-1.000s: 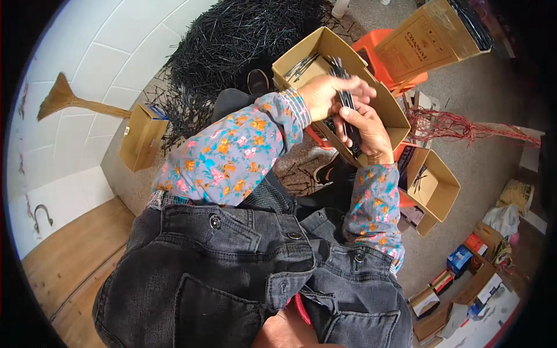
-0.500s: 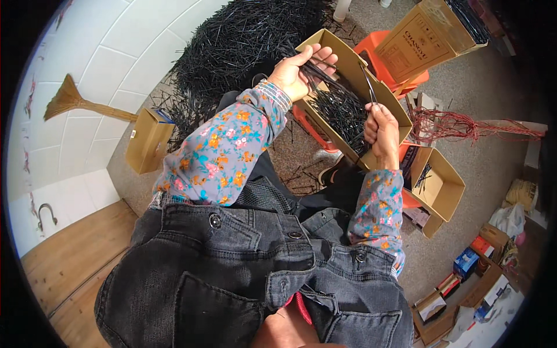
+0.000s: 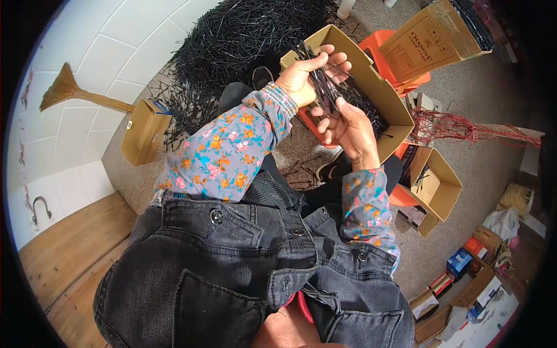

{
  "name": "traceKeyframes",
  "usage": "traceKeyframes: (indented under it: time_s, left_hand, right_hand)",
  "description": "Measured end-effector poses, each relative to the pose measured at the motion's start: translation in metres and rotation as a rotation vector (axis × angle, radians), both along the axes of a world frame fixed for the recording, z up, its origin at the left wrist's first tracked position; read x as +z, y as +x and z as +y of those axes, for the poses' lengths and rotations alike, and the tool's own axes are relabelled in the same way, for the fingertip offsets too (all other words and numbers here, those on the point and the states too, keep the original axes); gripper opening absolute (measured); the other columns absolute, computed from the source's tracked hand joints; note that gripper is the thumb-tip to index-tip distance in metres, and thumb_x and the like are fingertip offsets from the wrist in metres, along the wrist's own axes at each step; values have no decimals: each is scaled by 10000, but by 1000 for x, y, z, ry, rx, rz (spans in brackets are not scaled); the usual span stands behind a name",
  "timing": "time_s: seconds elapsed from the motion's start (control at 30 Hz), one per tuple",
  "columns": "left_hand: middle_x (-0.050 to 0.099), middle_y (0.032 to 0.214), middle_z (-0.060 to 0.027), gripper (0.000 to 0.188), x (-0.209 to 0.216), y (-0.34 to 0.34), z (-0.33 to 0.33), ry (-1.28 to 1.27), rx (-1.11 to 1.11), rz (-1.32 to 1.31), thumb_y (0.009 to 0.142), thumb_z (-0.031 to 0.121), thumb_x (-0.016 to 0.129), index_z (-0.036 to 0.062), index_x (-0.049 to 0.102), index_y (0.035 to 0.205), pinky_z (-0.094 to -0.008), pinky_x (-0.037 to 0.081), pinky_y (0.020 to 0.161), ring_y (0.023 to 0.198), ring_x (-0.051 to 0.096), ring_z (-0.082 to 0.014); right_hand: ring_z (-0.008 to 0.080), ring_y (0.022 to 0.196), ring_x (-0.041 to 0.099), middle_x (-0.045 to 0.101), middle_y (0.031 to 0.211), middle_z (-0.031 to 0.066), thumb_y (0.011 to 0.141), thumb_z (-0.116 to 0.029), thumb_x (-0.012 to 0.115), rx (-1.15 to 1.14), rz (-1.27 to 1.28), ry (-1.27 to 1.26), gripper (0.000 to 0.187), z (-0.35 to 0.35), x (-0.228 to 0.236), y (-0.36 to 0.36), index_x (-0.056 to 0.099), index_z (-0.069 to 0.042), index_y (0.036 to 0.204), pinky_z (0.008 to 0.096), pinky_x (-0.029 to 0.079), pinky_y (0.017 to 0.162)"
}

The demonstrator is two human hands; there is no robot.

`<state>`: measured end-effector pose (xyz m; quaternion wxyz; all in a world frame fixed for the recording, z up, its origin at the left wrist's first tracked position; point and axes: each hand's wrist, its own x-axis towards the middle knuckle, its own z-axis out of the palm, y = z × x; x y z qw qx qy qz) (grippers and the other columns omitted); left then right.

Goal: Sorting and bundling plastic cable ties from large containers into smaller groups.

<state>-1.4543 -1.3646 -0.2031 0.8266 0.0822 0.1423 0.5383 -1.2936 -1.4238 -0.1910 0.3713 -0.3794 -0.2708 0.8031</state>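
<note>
The left hand (image 3: 300,77) loosely gripped a black-stick bundle (image 3: 325,86); the half-open right hand (image 3: 355,133) touched it. Both partly hid the cardboard box (image 3: 372,81).

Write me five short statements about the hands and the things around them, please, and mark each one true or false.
1. The left hand holds a bundle of thin black pieces. True.
2. The right hand is far away from the left. False: it is close by, its thumb at the bundle.
3. Both hands wear gloves. False: they are bare.
4. The straw broom is at the left of the view. True.
5. The red strands are blue. False: they are red.
</note>
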Motion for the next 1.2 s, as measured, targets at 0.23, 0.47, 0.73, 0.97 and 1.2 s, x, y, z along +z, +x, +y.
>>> traceKeyframes:
  time_s: [0.23, 0.47, 0.73, 0.97, 1.2]
  left_hand:
    - [581, 1146, -106, 253, -7, -10, -12, 7, -50, 47, 918, 184, 487, 80, 526, 1146, -455, 403, 973, 1132, 508, -288]
    - [605, 1088, -105, 239, 6, -30, -13, -35, 40, -35, 917, 218, 494, 62, 559, 1085, -452, 393, 988, 1106, 527, -293]
    - [478, 636, 14, 186, -26, -70, -18, -129, 90, -3, 907, 235, 524, 61, 578, 943, -293, 447, 600, 599, 504, -128]
    - [316, 525, 78, 170, 23, -30, -35, -147, -43, 284, 894, 234, 554, 64, 566, 892, -203, 252, 394, 403, 293, -35]
    - [366, 560, 59, 209, 38, -14, -33, 15, -85, 587, 896, 270, 553, 61, 540, 901, -184, 264, 396, 431, 326, -35]
  right_hand:
    - [138, 471, 487, 569, 688, 81, 891, -154, 536, -212, -153, -48, 203, -14, 0, -14, 552, 31, 975, 245, 397, 387]
    - [126, 488, 481, 552, 669, 64, 866, -89, 557, -388, -138, -26, 130, -20, -3, -2, 568, 20, 936, 239, 385, 395]
    - [128, 498, 486, 557, 685, 65, 866, -99, 568, -454, -20, 49, 137, -27, 2, 8, 573, 16, 940, 243, 382, 394]
    - [127, 486, 481, 552, 667, 60, 870, -107, 568, -477, -83, 31, 139, -31, 4, 1, 574, 14, 937, 244, 379, 391]
    - [122, 479, 476, 553, 665, 55, 868, -105, 571, -453, -82, 28, 165, -32, 2, -1, 586, 20, 974, 242, 373, 385]
